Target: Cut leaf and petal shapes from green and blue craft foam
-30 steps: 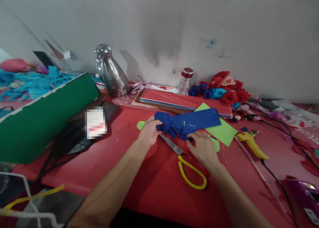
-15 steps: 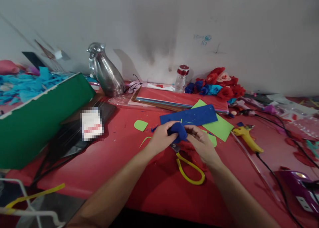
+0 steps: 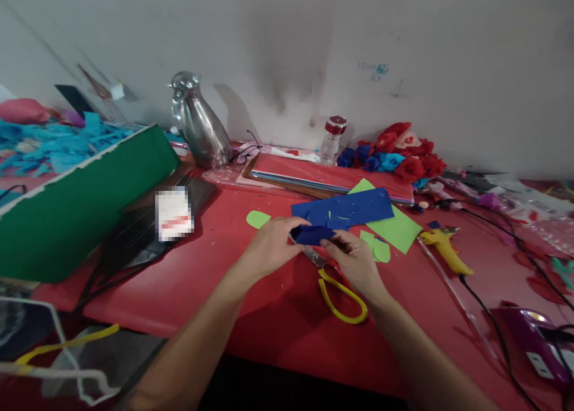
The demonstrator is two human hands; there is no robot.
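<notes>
A small dark-blue piece of crepe paper (image 3: 314,235) is stretched between my two hands above the table. My left hand (image 3: 278,243) pinches its left end, and my right hand (image 3: 354,256) grips its right end with thumb and fingers. Just below them lie scissors with yellow handles (image 3: 343,300), their blades partly under my hands. Beyond my fingers rests a flat blue paper strip (image 3: 345,209) on a light-green sheet (image 3: 397,228). Small green cut pieces with rounded ends lie on both sides, one at the left (image 3: 258,219) and others by my right hand (image 3: 380,250).
A yellow glue gun (image 3: 446,250) with a black cord lies at the right, near a purple power strip (image 3: 536,345). Behind are stacked coloured sheets (image 3: 305,174), a lidded glass jar (image 3: 332,142), paper flowers (image 3: 403,151) and a steel jug (image 3: 201,124). A green box (image 3: 94,201) stands left.
My hands have drawn apart slightly, the left one moving left. The blue paper between them now looks wider and flatter than its earlier bunched shape. The view has shifted slightly.
</notes>
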